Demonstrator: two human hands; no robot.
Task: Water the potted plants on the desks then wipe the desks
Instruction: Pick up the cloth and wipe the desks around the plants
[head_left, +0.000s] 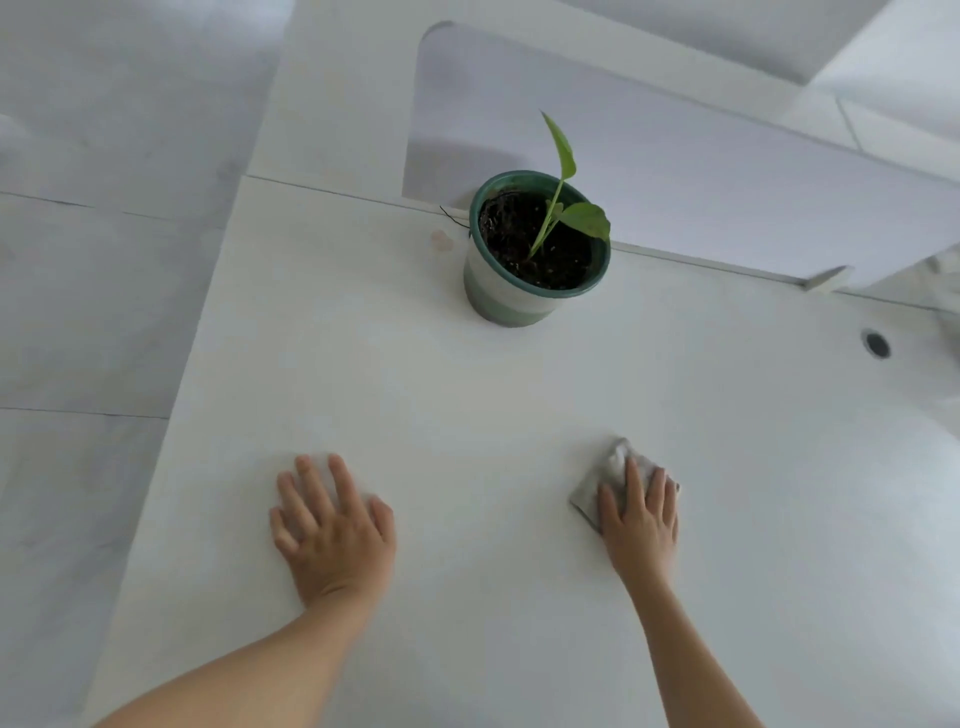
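The left hand (332, 525) is lying flat, fingers spread, on the white desk (467, 395) well short of the potted plant (535, 249), while the right hand (641, 519) is pressing a grey cloth (613, 470) with straight fingers, so wiping is apparently proceeding and is next calling for strokes around that potted plant.

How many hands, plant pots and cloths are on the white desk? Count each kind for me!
hands: 2, left hand and right hand
plant pot: 1
cloth: 1
total: 4
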